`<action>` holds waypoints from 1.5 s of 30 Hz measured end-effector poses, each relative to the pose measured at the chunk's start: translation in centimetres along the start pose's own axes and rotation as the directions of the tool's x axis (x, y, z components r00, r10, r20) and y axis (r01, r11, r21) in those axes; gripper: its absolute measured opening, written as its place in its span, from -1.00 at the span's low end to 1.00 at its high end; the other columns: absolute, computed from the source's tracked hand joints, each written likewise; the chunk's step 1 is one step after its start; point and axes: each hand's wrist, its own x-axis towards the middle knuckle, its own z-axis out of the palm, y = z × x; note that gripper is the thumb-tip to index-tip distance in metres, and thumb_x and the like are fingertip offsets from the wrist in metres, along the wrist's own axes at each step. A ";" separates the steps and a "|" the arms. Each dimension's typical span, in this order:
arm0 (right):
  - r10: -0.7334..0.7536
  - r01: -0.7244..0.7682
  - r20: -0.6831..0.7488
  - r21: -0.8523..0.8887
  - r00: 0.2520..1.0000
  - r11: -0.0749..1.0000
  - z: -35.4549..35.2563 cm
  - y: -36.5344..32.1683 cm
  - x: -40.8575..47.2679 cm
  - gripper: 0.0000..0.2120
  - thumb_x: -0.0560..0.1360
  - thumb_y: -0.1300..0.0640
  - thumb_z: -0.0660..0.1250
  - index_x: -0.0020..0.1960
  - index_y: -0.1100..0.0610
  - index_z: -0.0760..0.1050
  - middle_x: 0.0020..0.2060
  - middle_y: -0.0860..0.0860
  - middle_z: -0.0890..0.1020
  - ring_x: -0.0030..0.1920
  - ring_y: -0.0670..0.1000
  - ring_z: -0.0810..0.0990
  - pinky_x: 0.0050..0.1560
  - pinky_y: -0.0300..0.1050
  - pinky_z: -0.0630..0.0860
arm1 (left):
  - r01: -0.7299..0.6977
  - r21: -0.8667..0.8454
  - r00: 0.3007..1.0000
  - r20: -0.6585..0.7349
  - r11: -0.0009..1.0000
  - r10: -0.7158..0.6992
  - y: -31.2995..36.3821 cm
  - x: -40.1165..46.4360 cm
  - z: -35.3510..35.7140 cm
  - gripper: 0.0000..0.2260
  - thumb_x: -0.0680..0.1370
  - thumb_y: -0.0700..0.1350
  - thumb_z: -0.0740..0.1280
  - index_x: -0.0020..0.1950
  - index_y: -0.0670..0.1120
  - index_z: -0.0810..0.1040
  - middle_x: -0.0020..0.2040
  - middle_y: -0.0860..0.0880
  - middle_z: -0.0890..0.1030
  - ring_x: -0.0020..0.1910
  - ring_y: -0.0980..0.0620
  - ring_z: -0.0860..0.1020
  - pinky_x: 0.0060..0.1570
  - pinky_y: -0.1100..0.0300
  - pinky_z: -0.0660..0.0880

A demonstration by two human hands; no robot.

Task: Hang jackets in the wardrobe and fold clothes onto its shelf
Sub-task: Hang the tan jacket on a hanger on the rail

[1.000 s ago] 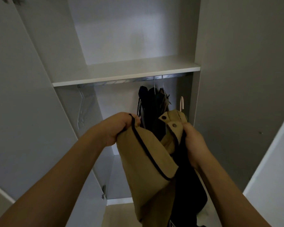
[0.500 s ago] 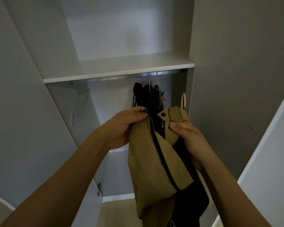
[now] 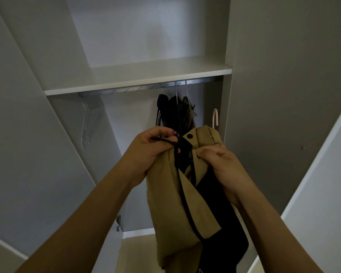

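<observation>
Nearest you, both forearms reach up into the open wardrobe [image 3: 283, 75], with its left door [image 3: 18, 134] swung out beside your left arm and a white door edge [image 3: 323, 154] at lower right. Between your hands hangs the tan jacket [image 3: 169, 203], held up in front of the hanging space and below the shelf [image 3: 138, 75]. It has black piping along the front edge, a dark lining showing on the right side, and dark snap buttons at the collar; its lower half drapes down toward the pale floor [image 3: 134, 251]. Your left hand [image 3: 152, 148] has fingers curled around the jacket's left collar edge, pinching a black cord there. Your right hand [image 3: 220, 164] is fisted tight on the right collar edge, just under a snap. A pink hanger hook [image 3: 215, 117] pokes up behind the collar (can't tell if it's inside the jacket). Farther back, dark clothes [image 3: 175, 113] hang from the metal rail [image 3: 146, 87], directly behind your hands. An empty clear hanger [image 3: 86, 123] hangs at the rail's left end.
</observation>
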 end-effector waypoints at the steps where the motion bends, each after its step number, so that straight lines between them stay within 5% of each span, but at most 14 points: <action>1: -0.009 0.009 0.001 -0.005 1.000 1.000 0.1 0.0 -0.1 -0.81 0.51 0.11 0.36 -0.23 0.04 0.69 0.15 0.10 0.49 0.19 0.00 0.50 0.35 0.04 0.38 | -0.004 0.032 1.000 -0.014 0.999 0.005 -0.1 0.0 -0.1 -0.83 0.50 -0.30 0.38 -0.12 -0.04 0.67 -0.13 -0.11 0.68 -0.12 -0.03 0.66 -0.01 0.13 0.57; 9: -0.054 0.054 0.010 -0.035 0.998 0.998 1.0 -0.5 -0.6 -0.82 0.48 0.12 0.40 -0.28 0.03 0.68 0.05 0.04 0.47 0.13 -0.07 0.49 0.19 -0.22 0.40 | -0.114 0.252 0.993 0.007 0.961 0.116 -0.6 -0.4 0.4 -0.81 0.47 -0.31 0.43 -0.12 0.00 0.64 -0.22 0.06 0.69 -0.16 0.15 0.64 -0.06 0.35 0.54; 26: -0.091 0.091 -0.019 -0.012 0.996 0.996 1.0 -2.0 -1.9 -0.74 0.47 0.15 0.40 -0.38 -0.04 0.67 -0.05 -0.05 0.48 -0.04 -0.21 0.52 -0.10 -0.40 0.45 | -0.212 0.163 0.976 0.088 0.964 0.200 -0.4 -1.3 0.4 -0.88 0.49 -0.29 0.39 -0.10 -0.08 0.55 -0.15 -0.08 0.66 -0.12 0.00 0.62 0.03 0.11 0.55; 33: -0.073 0.074 -0.038 0.021 0.997 0.997 1.1 -2.2 -2.1 -0.82 0.45 0.16 0.42 -0.32 0.07 0.67 0.01 0.04 0.49 0.02 -0.10 0.53 0.00 -0.28 0.45 | -0.255 0.205 0.966 0.098 0.945 0.239 -0.2 -1.4 0.4 -0.89 0.48 -0.25 0.40 -0.12 -0.06 0.55 -0.21 0.05 0.66 -0.17 0.11 0.63 -0.07 0.26 0.53; 45: -0.078 0.079 -0.037 0.034 0.996 0.996 1.3 -2.3 -2.3 -0.81 0.46 0.18 0.41 -0.32 0.05 0.66 -0.02 -0.01 0.50 -0.14 -0.27 0.54 -0.18 -0.47 0.46 | -0.292 0.238 0.956 0.078 0.926 0.281 -0.3 -1.4 0.3 -0.86 0.50 -0.27 0.40 -0.12 -0.03 0.55 -0.22 0.07 0.67 -0.19 0.14 0.63 -0.11 0.33 0.50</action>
